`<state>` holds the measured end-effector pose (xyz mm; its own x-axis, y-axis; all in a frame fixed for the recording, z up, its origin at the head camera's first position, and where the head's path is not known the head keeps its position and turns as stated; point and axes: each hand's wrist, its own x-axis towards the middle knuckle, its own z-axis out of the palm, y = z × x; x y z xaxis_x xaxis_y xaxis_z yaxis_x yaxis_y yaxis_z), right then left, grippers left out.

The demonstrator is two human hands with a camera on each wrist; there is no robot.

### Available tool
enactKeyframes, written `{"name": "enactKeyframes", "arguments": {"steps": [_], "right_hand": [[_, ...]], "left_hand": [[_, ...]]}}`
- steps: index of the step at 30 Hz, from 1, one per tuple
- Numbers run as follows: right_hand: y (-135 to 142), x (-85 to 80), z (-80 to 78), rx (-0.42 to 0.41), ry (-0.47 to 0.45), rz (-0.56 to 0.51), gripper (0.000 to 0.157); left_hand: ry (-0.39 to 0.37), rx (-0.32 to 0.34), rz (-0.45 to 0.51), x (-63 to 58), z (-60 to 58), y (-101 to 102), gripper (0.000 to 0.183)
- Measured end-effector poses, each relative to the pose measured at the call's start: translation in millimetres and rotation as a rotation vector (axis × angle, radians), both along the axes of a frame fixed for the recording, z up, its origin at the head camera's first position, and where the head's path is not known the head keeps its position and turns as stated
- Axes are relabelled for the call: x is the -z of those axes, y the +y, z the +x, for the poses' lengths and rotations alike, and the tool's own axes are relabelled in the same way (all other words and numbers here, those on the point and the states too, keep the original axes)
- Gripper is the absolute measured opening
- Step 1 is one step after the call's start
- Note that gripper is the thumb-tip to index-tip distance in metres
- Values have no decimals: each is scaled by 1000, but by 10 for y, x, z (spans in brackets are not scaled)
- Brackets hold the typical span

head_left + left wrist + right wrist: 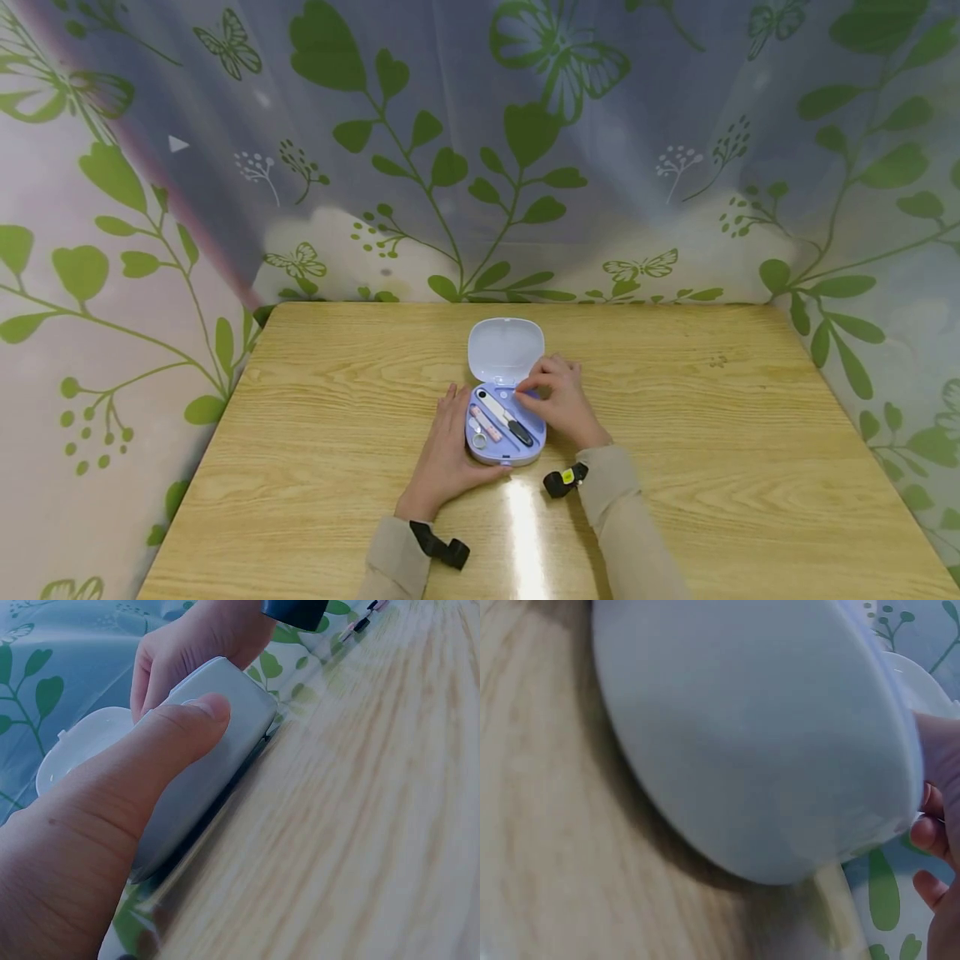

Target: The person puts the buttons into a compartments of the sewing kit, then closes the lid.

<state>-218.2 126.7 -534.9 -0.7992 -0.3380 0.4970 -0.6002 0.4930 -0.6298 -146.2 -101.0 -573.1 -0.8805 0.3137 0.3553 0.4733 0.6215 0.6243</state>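
Currently the left hand (pixel 442 454) grips the left and near sides of the open lilac case (pixel 525 456) on the wooden table (pixel 750 467); the right hand's (pixel 564 406) thumb and forefinger meet over its far side, any contents indiscernible. Best brace the base, working clear of the black-and-white tool (pixel 507 420).

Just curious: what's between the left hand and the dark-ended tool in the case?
The head view shows the case rim, pinkish stick and small round piece.

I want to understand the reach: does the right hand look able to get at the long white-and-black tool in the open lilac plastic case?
Probably yes: the right hand extends over the lilac case, near the tool, which lies uncovered; the left hand holds only the case's outer side.
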Motion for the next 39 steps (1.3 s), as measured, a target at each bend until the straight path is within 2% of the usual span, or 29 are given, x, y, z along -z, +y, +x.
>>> {"name": "enactKeyframes", "arguments": {"steps": [16, 32, 39], "right_hand": [[-71, 111, 46, 59, 66, 40, 10], [-74, 90, 77, 67, 23, 19, 9], [-42, 15, 97, 61, -4, 1, 9]], "left_hand": [[3, 1, -17, 22, -9, -6, 128], [12, -2, -15, 32, -20, -1, 128], [-3, -2, -14, 30, -16, -4, 129]]}}
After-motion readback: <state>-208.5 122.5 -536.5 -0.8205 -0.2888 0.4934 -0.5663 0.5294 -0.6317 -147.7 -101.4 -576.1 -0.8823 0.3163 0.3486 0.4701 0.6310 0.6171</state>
